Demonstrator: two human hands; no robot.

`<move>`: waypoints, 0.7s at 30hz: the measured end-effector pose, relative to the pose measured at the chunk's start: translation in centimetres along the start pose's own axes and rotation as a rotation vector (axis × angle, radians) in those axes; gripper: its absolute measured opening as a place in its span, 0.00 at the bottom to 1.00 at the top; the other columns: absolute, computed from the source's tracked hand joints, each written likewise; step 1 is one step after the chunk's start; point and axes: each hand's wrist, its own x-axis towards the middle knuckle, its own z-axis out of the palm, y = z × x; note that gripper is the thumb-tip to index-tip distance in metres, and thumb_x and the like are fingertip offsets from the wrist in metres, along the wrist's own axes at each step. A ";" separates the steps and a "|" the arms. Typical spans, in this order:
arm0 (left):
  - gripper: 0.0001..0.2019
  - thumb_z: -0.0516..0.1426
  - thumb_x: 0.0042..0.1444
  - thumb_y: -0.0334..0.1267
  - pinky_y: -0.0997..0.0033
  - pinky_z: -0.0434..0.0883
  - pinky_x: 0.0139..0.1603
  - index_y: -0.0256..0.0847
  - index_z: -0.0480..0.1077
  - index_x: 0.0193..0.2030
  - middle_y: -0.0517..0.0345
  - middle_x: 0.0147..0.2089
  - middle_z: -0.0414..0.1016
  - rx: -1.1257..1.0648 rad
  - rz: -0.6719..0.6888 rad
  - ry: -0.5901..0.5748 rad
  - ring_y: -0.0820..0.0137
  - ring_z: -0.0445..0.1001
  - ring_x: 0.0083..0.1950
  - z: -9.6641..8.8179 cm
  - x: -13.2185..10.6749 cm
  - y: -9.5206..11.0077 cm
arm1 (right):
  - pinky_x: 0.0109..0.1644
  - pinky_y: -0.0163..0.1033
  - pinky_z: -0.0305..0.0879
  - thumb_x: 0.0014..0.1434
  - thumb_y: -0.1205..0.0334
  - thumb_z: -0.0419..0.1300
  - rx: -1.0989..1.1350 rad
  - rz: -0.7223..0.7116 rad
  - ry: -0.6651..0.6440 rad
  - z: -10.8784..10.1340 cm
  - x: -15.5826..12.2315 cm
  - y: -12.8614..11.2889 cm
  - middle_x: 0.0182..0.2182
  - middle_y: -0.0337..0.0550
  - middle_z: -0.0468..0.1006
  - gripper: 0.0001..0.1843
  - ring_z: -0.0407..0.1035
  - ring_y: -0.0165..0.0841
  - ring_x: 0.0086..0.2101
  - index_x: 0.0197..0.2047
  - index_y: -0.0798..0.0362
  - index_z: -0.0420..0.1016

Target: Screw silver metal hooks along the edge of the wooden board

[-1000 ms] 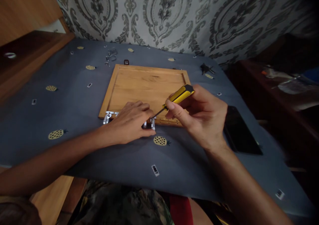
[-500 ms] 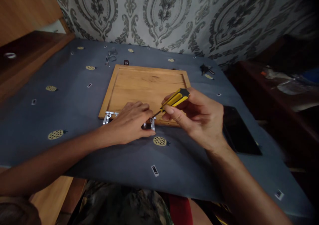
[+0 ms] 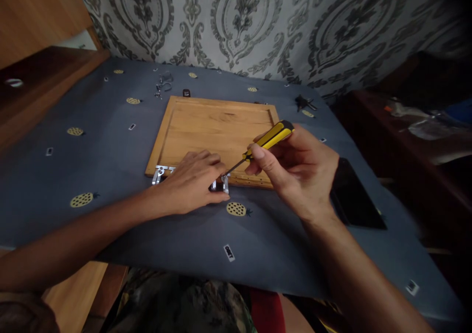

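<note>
A person, whose head camera I am following from afar, works at a table draped in a grey-blue tablecloth (image 3: 110,185) printed with small pineapples. The work is at the near edge of a wooden cabinet door (image 3: 217,126) lying flat on the cloth.

The right hand (image 3: 300,171) is closed round a yellow-and-black screwdriver (image 3: 271,136), thumb and fingers pinching the handle near its front end. The tool slants down to the left, and its thin shaft ends at a metal hinge (image 3: 224,181) on the door's near rail.

The left hand (image 3: 191,180) lies palm down just beside that tip, fingers bent over the hinge and the door's edge. I cannot tell from here whether they pinch the fitting or only press on it. A second metal fitting (image 3: 160,172) shows at the door's near left corner, just past the left wrist.

A black phone (image 3: 354,195) lies flat on the cloth just to the right of the right hand. Near the far edge, loose metal hardware (image 3: 164,85) sits to the left of the door. A small dark object (image 3: 304,101) lies to the door's right, too small for me to identify. Damask wallpaper (image 3: 239,18) backs the table.
</note>
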 end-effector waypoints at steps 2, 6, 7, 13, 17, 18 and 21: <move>0.15 0.66 0.61 0.48 0.57 0.67 0.52 0.38 0.73 0.43 0.52 0.45 0.75 0.003 0.006 0.012 0.57 0.72 0.50 0.0 0.0 0.0 | 0.24 0.34 0.72 0.58 0.47 0.72 -0.012 -0.001 -0.008 0.0 0.0 0.0 0.25 0.33 0.74 0.16 0.74 0.27 0.21 0.32 0.47 0.74; 0.15 0.66 0.60 0.47 0.57 0.67 0.52 0.38 0.73 0.44 0.52 0.46 0.75 0.009 -0.002 0.003 0.57 0.72 0.50 0.0 0.0 0.1 | 0.24 0.34 0.72 0.59 0.47 0.71 -0.017 0.015 -0.020 0.1 -0.1 0.0 0.26 0.33 0.74 0.17 0.74 0.27 0.21 0.32 0.49 0.73; 0.15 0.66 0.60 0.47 0.57 0.67 0.52 0.38 0.73 0.44 0.51 0.46 0.75 0.008 -0.006 -0.004 0.56 0.72 0.50 -0.1 0.0 0.1 | 0.24 0.34 0.72 0.58 0.47 0.71 -0.018 0.017 -0.021 0.1 -0.2 0.1 0.26 0.33 0.74 0.17 0.74 0.27 0.21 0.32 0.49 0.73; 0.16 0.67 0.60 0.47 0.56 0.68 0.52 0.38 0.74 0.46 0.51 0.47 0.75 -0.002 -0.012 -0.006 0.56 0.72 0.51 0.0 0.0 0.1 | 0.26 0.35 0.72 0.57 0.50 0.73 -0.032 0.012 -0.075 -0.1 -0.2 0.4 0.24 0.32 0.73 0.17 0.74 0.28 0.22 0.32 0.50 0.72; 0.16 0.67 0.59 0.47 0.56 0.67 0.53 0.38 0.74 0.46 0.52 0.46 0.75 -0.011 -0.003 0.015 0.56 0.72 0.52 0.2 0.0 0.0 | 0.27 0.33 0.71 0.58 0.53 0.73 0.012 0.015 -0.144 -0.5 0.1 0.2 0.27 0.34 0.74 0.14 0.74 0.27 0.24 0.34 0.51 0.75; 0.16 0.67 0.60 0.47 0.56 0.67 0.53 0.38 0.74 0.46 0.52 0.46 0.75 -0.016 0.000 0.019 0.56 0.72 0.51 0.2 0.0 0.0 | 0.27 0.33 0.72 0.58 0.53 0.73 0.032 0.021 -0.167 -0.6 0.1 0.1 0.29 0.34 0.75 0.13 0.75 0.27 0.24 0.36 0.51 0.76; 0.15 0.67 0.60 0.47 0.56 0.67 0.53 0.38 0.75 0.45 0.53 0.45 0.75 -0.026 0.004 0.029 0.57 0.72 0.51 0.4 0.0 -0.1 | 0.31 0.34 0.76 0.59 0.50 0.72 0.089 0.071 -0.258 -1.0 0.4 -0.1 0.34 0.37 0.79 0.14 0.76 0.27 0.27 0.41 0.50 0.80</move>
